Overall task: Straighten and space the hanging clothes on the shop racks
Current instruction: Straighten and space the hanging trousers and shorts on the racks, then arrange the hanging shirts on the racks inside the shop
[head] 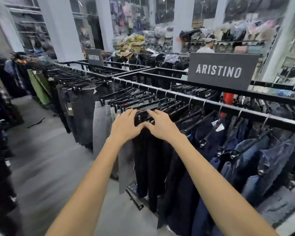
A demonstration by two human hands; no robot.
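A black rack rail (228, 108) runs from the middle to the right, hung with trousers on black clip hangers. My left hand (126, 125) and my right hand (162, 125) meet on one black clip hanger (143, 117) that carries black trousers (150, 167). Each hand has its fingers laid over the top of the hanger and its thumb underneath, pinching it. Grey trousers (100, 126) hang just left of my hands. Dark blue jeans (262, 159) hang unevenly to the right, some hangers tilted.
A dark sign reading ARISTINO (220, 70) stands on the rack behind. More racks of dark and green trousers (39, 89) line the aisle floor (49, 150). Another rack of clothes (0, 142) borders the left. A person (206, 46) stands at the back.
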